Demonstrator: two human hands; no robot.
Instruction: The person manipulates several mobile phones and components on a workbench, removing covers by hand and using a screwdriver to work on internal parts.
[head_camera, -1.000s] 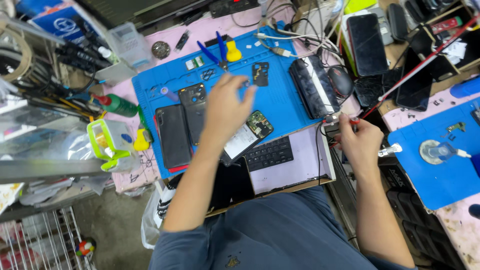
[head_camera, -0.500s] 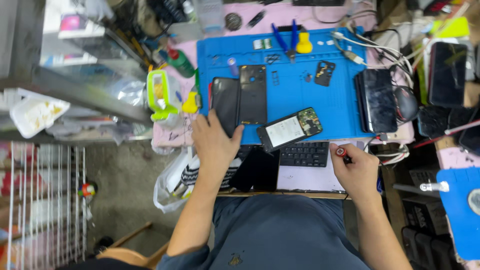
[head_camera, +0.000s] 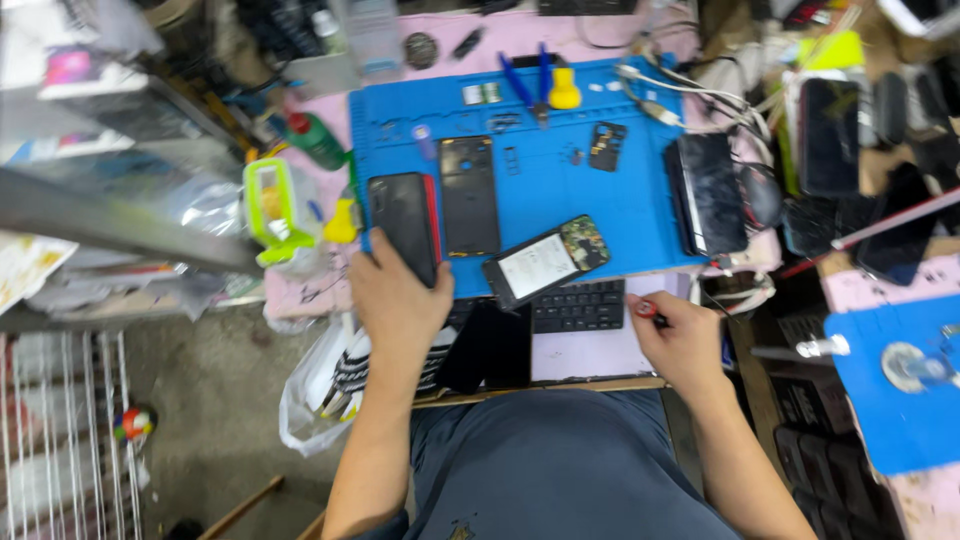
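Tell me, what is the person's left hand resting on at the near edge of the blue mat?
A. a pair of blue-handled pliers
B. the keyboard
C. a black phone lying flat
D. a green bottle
C: the left hand grips the lower end of the black phone lying on the blue mat, while the right hand holds a small red-tipped tool over the keyboard.

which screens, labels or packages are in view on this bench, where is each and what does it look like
Dark phone: blue mat's left edge, under the left hand; black slab, red side.
Opened phone: mat's front edge; white label patch, camouflage end.
Black phone: far right; dark glossy rectangle.
Green bottle: left of mat; red cap.
Right hand: holds a red-tipped tool.
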